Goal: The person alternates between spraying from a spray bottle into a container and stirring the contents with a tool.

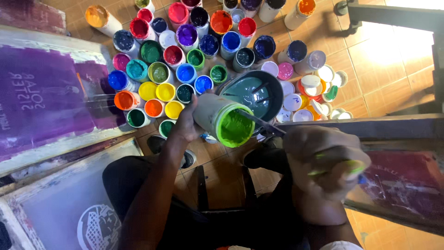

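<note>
My left hand [187,122] grips a white plastic jar of bright green paint [225,121], tipped on its side with its open mouth facing me. My right hand [323,162] is closed on the handle of a thin dark stirring tool [261,122], whose tip rests at the jar's mouth. Green paint smears my right fingers. Just behind the jar sits a dark bowl of teal paint [252,92] with sticks lying in it.
Several open jars of paint [175,55] in many colours stand crowded on the tiled floor, with loose white lids [314,92] at the right. Printing screens lie at the left: a purple one [41,97] and a grey one [69,203]. A wooden frame [397,127] runs along the right.
</note>
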